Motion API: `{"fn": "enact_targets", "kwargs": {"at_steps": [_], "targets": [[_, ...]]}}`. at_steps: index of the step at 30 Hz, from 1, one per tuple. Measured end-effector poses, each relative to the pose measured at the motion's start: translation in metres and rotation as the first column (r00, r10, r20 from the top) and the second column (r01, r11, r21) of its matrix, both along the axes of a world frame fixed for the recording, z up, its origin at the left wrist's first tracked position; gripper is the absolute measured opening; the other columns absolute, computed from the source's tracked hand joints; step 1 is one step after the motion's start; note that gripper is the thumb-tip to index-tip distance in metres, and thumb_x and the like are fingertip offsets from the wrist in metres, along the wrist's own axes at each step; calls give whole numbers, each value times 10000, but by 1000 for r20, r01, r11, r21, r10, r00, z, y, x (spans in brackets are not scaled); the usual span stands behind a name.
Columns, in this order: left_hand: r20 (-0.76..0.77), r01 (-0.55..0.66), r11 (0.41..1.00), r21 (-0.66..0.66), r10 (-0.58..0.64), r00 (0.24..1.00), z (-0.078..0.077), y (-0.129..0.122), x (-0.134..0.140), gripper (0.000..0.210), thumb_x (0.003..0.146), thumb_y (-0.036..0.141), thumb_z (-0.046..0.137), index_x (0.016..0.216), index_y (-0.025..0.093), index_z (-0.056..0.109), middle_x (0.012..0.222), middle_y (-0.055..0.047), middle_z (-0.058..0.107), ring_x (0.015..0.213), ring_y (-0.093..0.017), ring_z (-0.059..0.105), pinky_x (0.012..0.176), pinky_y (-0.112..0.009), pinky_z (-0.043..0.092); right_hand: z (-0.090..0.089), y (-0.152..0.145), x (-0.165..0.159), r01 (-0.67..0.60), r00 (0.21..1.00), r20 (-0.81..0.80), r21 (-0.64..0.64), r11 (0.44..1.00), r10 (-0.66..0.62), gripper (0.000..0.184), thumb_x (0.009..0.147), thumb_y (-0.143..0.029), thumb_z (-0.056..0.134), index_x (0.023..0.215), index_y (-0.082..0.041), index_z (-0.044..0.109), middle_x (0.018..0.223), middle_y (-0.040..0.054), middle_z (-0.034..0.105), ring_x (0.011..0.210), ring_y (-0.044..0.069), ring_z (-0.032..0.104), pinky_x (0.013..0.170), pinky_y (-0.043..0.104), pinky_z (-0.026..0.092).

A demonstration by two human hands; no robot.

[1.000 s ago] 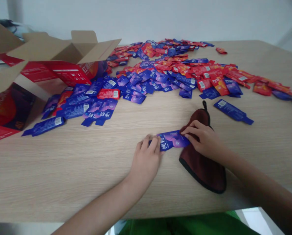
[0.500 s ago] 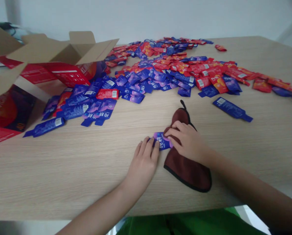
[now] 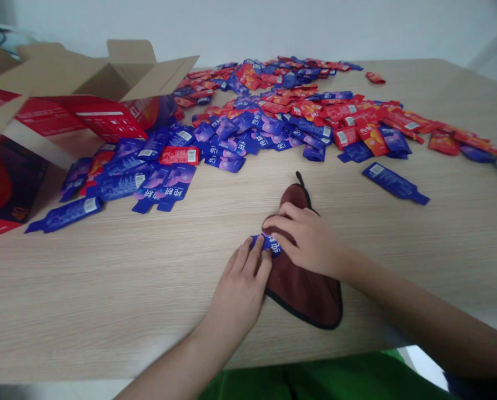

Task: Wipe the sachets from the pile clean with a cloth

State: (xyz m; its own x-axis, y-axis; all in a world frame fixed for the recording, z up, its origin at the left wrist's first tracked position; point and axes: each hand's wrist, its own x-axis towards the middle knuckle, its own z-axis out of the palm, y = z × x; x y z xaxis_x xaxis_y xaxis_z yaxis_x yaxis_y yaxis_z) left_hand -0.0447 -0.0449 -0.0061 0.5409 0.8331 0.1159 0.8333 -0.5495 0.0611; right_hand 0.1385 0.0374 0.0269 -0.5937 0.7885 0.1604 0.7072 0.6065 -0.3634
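A blue and purple sachet with white lettering lies on the table in front of me, partly covered. My left hand holds its left end down with the fingertips. In my right hand is a dark brown cloth with black edging and a small black loop at its far end. The fingers of that hand are bent over a bunched part of the cloth. They press it against the sachet's right side, and the cloth's wide part spreads towards me.
Red and blue sachets lie heaped across the back of the table. More blue sachets lie at the left, beside open red cardboard boxes. A single blue sachet lies to the right of the cloth.
My right hand and the cloth have moved left over the sachet, covering more of it. My left hand still presses on the sachet's left end. The view has shifted slightly.
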Motion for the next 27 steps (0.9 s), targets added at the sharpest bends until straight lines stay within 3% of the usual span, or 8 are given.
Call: {"fn": "enact_targets", "kwargs": {"at_steps": [4, 10, 14, 19, 23, 27], "targets": [[60, -19, 1000, -15, 20, 998, -6, -1, -1, 471, 862, 74, 471, 1331, 87, 516, 1465, -196, 441, 1362, -351, 397, 1047, -499, 448, -10, -8, -4, -46, 995, 86, 45, 998, 42, 236, 928, -233, 467, 1033, -236, 678, 964, 59, 584, 871, 206, 540, 787, 370, 350], [66, -16, 1000, -24, 17, 998, -4, 0, -1, 491, 824, 43, 481, 1312, 76, 525, 1453, -216, 447, 1339, -365, 425, 1032, -503, 461, -19, -9, 59, 104, 991, 90, -30, 994, -100, 234, 933, -228, 455, 1032, -252, 666, 1030, 64, 583, 878, 203, 562, 754, 350, 391], [47, -8, 1000, -20, 9, 999, -1, 0, 0, 484, 823, 53, 496, 1306, 71, 526, 1437, -226, 462, 1324, -382, 437, 1019, -501, 470, -10, -2, 82, 112, 988, 112, -77, 991, -103, 215, 911, -222, 485, 995, -263, 679, 1009, 46, 599, 833, 192, 574, 735, 348, 405], [49, -8, 1000, -24, 9, 999, -4, -1, -1, 468, 861, 88, 509, 1328, 89, 506, 1462, -210, 438, 1356, -376, 395, 1050, -512, 436, 11, -1, 38, 20, 996, 89, 55, 998, -25, 217, 890, -211, 508, 994, -248, 695, 959, 52, 594, 845, 200, 557, 752, 359, 372], [78, 3, 999, -37, 0, 997, -5, -1, -2, 403, 923, 198, 502, 1319, 124, 510, 1474, -185, 431, 1391, -356, 344, 1068, -518, 415, 3, -10, -4, -140, 981, 142, 55, 989, 131, 218, 923, -213, 462, 955, -217, 678, 964, 65, 590, 879, 206, 546, 772, 376, 338], [89, 3, 999, -50, 1, 996, -2, -1, -2, 403, 940, 219, 481, 1334, 136, 492, 1489, -181, 410, 1392, -348, 345, 1074, -507, 410, -8, -12, 5, -83, 980, 189, 80, 993, 66, 204, 905, -197, 481, 933, -230, 681, 954, 59, 579, 846, 209, 531, 763, 381, 329]]}}
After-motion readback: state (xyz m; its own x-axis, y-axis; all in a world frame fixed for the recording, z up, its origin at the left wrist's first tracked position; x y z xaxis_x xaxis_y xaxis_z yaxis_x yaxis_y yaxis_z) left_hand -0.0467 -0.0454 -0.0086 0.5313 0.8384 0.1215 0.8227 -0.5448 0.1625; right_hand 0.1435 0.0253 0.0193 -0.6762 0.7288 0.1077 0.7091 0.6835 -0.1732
